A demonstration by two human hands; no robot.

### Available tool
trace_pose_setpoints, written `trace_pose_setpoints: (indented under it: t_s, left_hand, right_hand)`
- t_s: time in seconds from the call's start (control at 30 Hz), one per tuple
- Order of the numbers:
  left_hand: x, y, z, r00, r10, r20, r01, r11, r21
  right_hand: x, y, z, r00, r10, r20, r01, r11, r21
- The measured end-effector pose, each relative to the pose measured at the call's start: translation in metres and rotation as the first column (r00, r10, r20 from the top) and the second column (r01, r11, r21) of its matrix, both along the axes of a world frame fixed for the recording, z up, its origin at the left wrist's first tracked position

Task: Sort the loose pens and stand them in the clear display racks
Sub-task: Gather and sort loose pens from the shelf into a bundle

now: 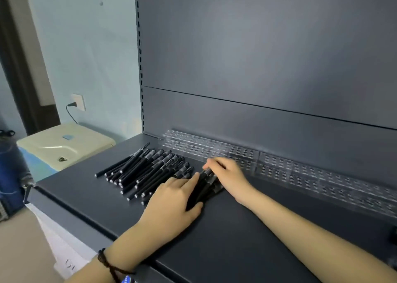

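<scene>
Several loose black pens [146,169] lie in a heap on the dark shelf [225,239], left of centre. A smaller bundle of black pens [204,186] lies between my hands. My left hand [171,205] grips the near end of this bundle, thumb under it and fingers along its left side. My right hand [225,173] curls over the bundle's far end, next to the racks. Clear display racks [279,166] with rows of holes run along the back of the shelf and hold no pens.
The shelf unit's dark back panel [257,57] rises behind the racks. Left of the shelf stand a cream appliance [64,145], a wall socket with a black plug [78,102] and a blue object [10,171]. White paper [64,254] lies below the shelf's front edge.
</scene>
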State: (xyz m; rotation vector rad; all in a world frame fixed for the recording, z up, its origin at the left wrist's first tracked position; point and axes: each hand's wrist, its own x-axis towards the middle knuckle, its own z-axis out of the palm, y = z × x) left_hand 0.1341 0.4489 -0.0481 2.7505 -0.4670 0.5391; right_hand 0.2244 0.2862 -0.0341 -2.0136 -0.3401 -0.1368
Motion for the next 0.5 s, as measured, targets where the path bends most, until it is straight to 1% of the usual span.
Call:
trace_pose_setpoints:
  t_s: [0.1, 0.2, 0.3, 0.37, 0.5]
  left_hand:
    - [0.003, 0.001, -0.003, 0.999, 0.020, 0.029, -0.022, 0.998, 0.059]
    - [0.004, 0.001, 0.000, 0.995, 0.046, -0.089, -0.041, 0.997, 0.058]
    - [0.004, 0.001, 0.001, 0.996, 0.044, -0.081, -0.037, 0.996, 0.081]
    - [0.001, 0.001, 0.003, 0.997, 0.032, -0.073, -0.026, 0.997, 0.074]
    - [-0.001, 0.003, 0.001, 0.999, 0.024, -0.024, -0.022, 0.996, 0.083]
  right_hand:
    - [0.003, -0.007, -0.001, 0.996, 0.011, 0.092, 0.004, 0.988, -0.153]
    - [-0.002, -0.015, 0.002, 0.994, 0.007, 0.111, 0.014, 0.981, -0.194]
    - [-0.013, -0.027, 0.003, 0.985, 0.029, 0.173, 0.018, 0.963, -0.269]
    - [-0.022, -0.035, 0.002, 0.979, 0.036, 0.201, 0.038, 0.936, -0.351]
    - [-0.050, -0.048, 0.002, 0.978, -0.013, 0.210, 0.122, 0.850, -0.512]
